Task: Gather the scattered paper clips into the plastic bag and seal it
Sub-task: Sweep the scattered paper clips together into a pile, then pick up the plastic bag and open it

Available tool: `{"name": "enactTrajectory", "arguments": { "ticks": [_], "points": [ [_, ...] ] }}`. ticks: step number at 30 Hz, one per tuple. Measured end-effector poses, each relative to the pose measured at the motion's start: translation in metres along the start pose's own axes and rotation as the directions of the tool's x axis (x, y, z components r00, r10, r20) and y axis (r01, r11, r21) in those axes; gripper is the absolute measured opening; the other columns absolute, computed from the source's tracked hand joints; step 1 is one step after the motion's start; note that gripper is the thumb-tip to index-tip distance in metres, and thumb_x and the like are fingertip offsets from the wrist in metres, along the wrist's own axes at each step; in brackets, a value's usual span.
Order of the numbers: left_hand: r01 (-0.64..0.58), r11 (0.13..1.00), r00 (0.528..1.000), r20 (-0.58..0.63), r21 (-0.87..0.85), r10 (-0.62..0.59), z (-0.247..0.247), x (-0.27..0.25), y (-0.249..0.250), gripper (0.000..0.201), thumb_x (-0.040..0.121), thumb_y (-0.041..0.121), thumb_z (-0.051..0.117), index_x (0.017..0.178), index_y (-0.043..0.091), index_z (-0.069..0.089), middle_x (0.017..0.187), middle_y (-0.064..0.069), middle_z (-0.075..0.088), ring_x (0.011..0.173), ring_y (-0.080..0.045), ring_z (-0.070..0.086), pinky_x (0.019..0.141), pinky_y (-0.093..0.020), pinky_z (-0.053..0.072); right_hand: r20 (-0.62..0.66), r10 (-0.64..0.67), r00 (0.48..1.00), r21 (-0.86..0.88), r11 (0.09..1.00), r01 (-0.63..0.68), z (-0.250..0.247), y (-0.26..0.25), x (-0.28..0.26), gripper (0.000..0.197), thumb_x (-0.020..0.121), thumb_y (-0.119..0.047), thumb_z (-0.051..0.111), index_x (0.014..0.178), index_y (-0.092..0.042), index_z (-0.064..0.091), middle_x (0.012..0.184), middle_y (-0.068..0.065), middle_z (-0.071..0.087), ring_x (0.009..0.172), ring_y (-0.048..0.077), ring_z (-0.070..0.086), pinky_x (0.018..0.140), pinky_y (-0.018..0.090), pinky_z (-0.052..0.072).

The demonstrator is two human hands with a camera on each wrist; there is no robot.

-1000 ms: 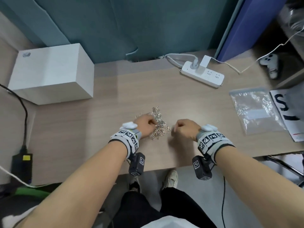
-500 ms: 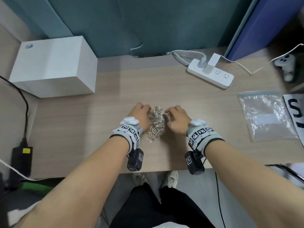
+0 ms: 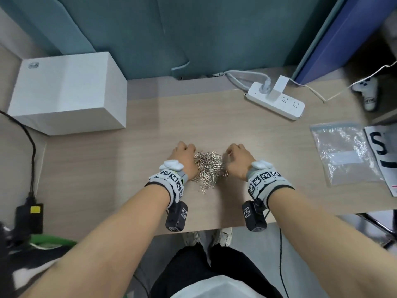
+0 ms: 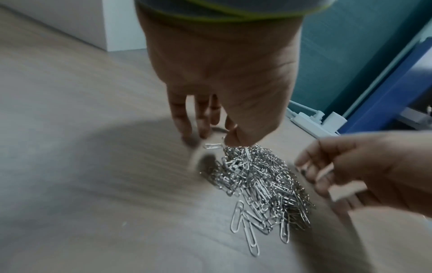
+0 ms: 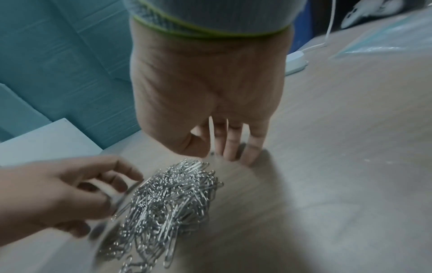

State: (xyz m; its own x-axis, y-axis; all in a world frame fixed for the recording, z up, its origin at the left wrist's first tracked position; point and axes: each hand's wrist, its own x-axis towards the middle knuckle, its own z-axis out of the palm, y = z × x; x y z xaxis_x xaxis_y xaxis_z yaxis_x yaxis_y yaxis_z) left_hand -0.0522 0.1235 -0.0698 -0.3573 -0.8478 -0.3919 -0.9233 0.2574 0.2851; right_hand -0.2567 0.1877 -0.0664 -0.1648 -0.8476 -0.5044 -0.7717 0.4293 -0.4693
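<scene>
Paper clips (image 3: pixel 208 168) are lying in one silvery heap on the desk (image 3: pixel 214 125), and both hands are flanking that heap. The left hand (image 3: pixel 184 157) is sitting against the heap's left side, its grip spread: in the left wrist view the fingers (image 4: pixel 180 118) are reaching down with their tips on the desk, and the thumb is touching the top of the heap without closing round any clip. The right hand (image 3: pixel 237 158) is sitting just right of the heap, its grip likewise loose, the fingers (image 5: pixel 230 146) pointing down with tips on the desk just beyond the far edge of the heap, holding nothing. A few loose clips are trailing from the heap's near edge toward the person.

Well to the right of the heap, the plastic bag (image 3: pixel 343 153) is lying flat on the desk; whether it is open or sealed cannot be told. A printed sheet (image 3: pixel 382 151) is lying beside the bag, farther from the heap. Beyond the heap to the right, a white power strip (image 3: pixel 277 101) is resting with a plug in it. Beyond the heap to the left, a white box (image 3: pixel 66 91) is standing at the desk's corner.
</scene>
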Motion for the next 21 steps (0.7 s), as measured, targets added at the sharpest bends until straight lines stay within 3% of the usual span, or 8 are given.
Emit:
{"name": "enactTrajectory", "arguments": {
  "ticks": [2,5,8,10,15,18,21],
  "points": [
    [0.055,0.997,0.997,0.063,-0.056,-0.052,0.005,-0.006,-0.003,0.055,0.076,0.021,0.07,0.126,0.023,0.047,0.122,-0.007,0.044,0.099,-0.029,0.057,0.087,-0.043,0.056,0.094,0.064,0.994,0.022,0.998,-0.066,0.002,-0.003,-0.01,0.026,0.092,-0.02,0.054,0.118,-0.023,0.055,0.117,0.004,0.053,0.098,0.023,0.061,0.091,0.038,0.053],
    [-0.013,0.992,0.993,0.118,-0.127,0.028,0.006,-0.008,0.003,0.053,0.078,0.019,0.067,0.127,0.023,0.047,0.122,-0.008,0.048,0.102,-0.033,0.06,0.091,-0.042,0.054,0.094,0.046,0.995,0.124,0.991,-0.057,0.007,-0.013,-0.019,0.035,0.086,-0.011,0.053,0.118,-0.023,0.057,0.115,0.007,0.06,0.098,0.024,0.062,0.089,0.039,0.055],
    [-0.041,0.994,0.995,0.089,-0.099,0.05,-0.001,-0.004,0.013,0.046,0.081,0.013,0.061,0.125,0.022,0.048,0.122,-0.007,0.05,0.093,-0.031,0.062,0.079,-0.037,0.051,0.011,0.054,0.998,0.134,0.989,-0.055,-0.002,-0.019,-0.023,0.026,0.094,-0.019,0.053,0.12,-0.02,0.056,0.116,0.007,0.06,0.097,0.026,0.062,0.088,0.041,0.055],
    [-0.025,0.996,0.998,0.055,-0.086,0.03,-0.013,-0.003,0.022,0.042,0.084,0.01,0.061,0.122,0.021,0.049,0.122,-0.006,0.049,0.083,-0.028,0.057,0.07,-0.034,0.044,-0.057,0.082,0.995,0.076,0.994,-0.078,-0.016,-0.012,-0.032,0.03,0.097,-0.03,0.053,0.125,-0.019,0.054,0.121,0.007,0.056,0.102,0.027,0.061,0.094,0.043,0.052],
    [-0.087,0.995,0.993,0.081,-0.049,0.091,-0.029,0.012,0.054,0.034,0.091,0.015,0.057,0.123,0.021,0.049,0.125,-0.006,0.047,0.085,-0.026,0.06,0.071,-0.034,0.047,-0.154,0.202,0.967,-0.049,0.976,-0.212,-0.061,0.041,-0.045,0.042,0.097,-0.03,0.053,0.137,-0.017,0.05,0.139,0.01,0.048,0.124,0.031,0.05,0.105,0.049,0.045],
    [-0.101,0.993,0.986,0.13,-0.057,0.108,-0.032,0.025,0.089,0.033,0.09,0.012,0.052,0.122,0.022,0.052,0.126,-0.005,0.045,0.088,-0.027,0.06,0.078,-0.035,0.051,-0.21,0.283,0.936,-0.062,0.951,-0.302,-0.091,0.083,-0.049,0.045,0.097,-0.027,0.055,0.14,-0.016,0.049,0.145,0.013,0.047,0.128,0.034,0.049,0.105,0.051,0.045],
    [-0.133,0.99,0.978,0.156,-0.057,0.14,-0.023,0.04,0.13,0.035,0.088,0.01,0.051,0.121,0.022,0.055,0.126,-0.004,0.047,0.093,-0.027,0.059,0.086,-0.038,0.052,-0.268,0.32,0.909,-0.068,0.934,-0.349,-0.12,0.134,-0.048,0.047,0.101,-0.034,0.052,0.144,-0.015,0.047,0.149,0.016,0.046,0.129,0.038,0.05,0.106,0.05,0.044]
  ]
}}
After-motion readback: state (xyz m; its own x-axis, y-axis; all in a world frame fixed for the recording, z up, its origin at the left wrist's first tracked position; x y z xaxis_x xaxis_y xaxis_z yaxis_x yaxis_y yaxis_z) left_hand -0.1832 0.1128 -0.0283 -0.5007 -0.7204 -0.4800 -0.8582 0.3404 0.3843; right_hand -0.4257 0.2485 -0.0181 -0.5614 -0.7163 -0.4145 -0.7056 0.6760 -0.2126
